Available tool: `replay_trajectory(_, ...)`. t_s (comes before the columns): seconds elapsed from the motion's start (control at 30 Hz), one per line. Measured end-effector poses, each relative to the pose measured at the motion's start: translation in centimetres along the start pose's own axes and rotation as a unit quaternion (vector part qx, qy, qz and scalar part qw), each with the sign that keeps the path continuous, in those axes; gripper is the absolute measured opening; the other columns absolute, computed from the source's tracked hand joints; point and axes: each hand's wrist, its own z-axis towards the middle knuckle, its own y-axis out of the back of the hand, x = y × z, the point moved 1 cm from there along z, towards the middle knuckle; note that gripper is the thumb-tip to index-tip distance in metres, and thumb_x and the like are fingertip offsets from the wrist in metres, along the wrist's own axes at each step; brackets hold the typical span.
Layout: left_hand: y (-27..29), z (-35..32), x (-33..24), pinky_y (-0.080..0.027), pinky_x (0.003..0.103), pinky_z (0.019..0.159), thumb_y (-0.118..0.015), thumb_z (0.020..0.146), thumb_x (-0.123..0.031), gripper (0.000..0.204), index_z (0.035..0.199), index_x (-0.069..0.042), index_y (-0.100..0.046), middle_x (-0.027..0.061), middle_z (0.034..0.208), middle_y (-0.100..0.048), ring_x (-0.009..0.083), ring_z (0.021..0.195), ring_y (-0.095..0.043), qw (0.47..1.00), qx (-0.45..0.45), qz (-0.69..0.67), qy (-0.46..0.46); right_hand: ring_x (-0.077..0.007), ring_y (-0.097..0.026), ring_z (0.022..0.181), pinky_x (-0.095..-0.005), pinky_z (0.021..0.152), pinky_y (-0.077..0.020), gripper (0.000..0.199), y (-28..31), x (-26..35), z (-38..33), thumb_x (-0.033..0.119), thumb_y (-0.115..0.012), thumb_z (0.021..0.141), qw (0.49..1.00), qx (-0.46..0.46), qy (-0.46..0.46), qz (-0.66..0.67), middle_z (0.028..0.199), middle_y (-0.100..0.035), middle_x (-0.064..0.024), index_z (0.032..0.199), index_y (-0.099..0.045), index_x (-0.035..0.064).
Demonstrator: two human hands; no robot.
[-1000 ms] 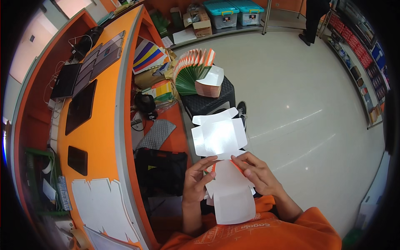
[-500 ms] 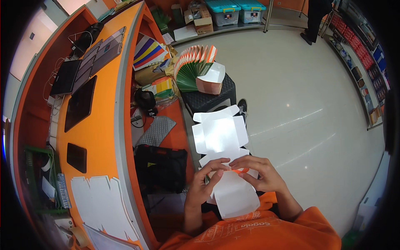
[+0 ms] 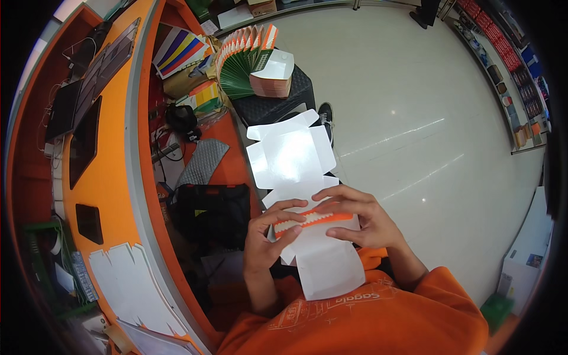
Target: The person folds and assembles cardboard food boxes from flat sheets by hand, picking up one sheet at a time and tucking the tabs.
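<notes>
A flat cardboard box blank [image 3: 288, 155], white inside with flaps along its edges, stretches across my lap. Its near panel [image 3: 331, 273] slopes down against my orange shirt. Between my hands runs a folded strip [image 3: 322, 217], orange with a pale scalloped pattern. My left hand [image 3: 265, 231] grips the strip's left end, thumb on the near side and fingers across the far side. At the other end, my right hand [image 3: 374, 222] curves over the card, its thumb on the near panel and fingers beyond the fold. The underside of the blank is hidden.
Ahead, a black stool [image 3: 299, 97] bears a fanned stack of green and orange printed cartons [image 3: 239, 62]. An orange counter [image 3: 112, 195] with tablets stands at left, a black bag [image 3: 213, 210] beneath it. Shelves [image 3: 497, 77] line the right; a person's legs [image 3: 427, 13] show far off.
My hands have spread slightly apart, and more of the orange patterned strip shows between them. The view has shifted, so the counter, stool and blank sit further left and higher.
</notes>
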Motion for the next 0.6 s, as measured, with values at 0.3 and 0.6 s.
replay_trajectory(0.3, -3.3, -2.8, -4.0, -0.050, 0.029, 0.089, -0.069, 0.089, -0.002, 0.023, 0.110, 0.004, -0.061, 0.0130, 0.111, -0.058, 0.0180, 0.105, -0.061, 0.829, -0.368, 0.368, -0.204, -0.0215, -0.070, 0.088, -0.0290, 0.066, -0.0566, 0.040, -0.3, -0.5, 0.1, -0.006, -0.074, 0.076, 0.976, -0.126, 0.062, -0.165, 0.119, -0.064, -0.0089, 0.113, -0.074, 0.0108)
replay_trajectory(0.6, -6.1, -1.1, -1.7, -0.051, 0.028, 0.092, -0.064, 0.094, 0.003, 0.031, 0.123, 0.007, -0.053, 0.0152, 0.117, -0.065, 0.0178, 0.109, -0.063, 0.966, -0.220, -0.120, -0.062, -0.0316, -0.069, 0.102, -0.0370, 0.093, -0.0589, 0.047, -2.7, 3.4, 1.2, -0.009, -0.064, 0.081, 0.989, -0.069, 0.058, -0.120, 0.121, -0.062, -0.0152, 0.126, -0.064, 0.0049)
